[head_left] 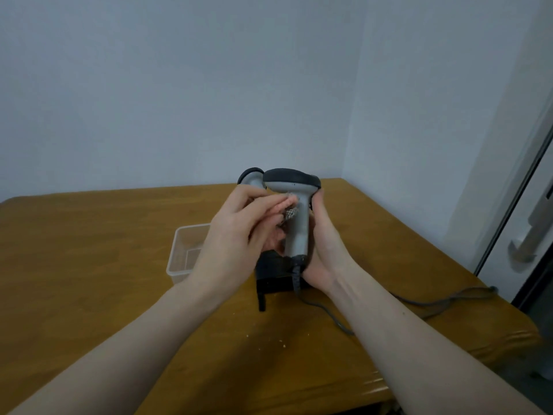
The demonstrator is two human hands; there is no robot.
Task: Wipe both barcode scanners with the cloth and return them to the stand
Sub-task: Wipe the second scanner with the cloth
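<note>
Right hand grips one scanner; left hand pinches one cloth against it; second scanner behind.

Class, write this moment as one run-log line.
left hand: rubs cloth on scanner | right hand: grips scanner handle | second scanner: behind | stand: on table

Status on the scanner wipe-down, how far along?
Done: nothing confirmable. In hand: right hand grips the grey corded barcode scanner upright; left hand presses the small patterned cloth against its handle. Left: return it to the black stand; the second grey scanner behind, wiped or not, can't tell.
</note>
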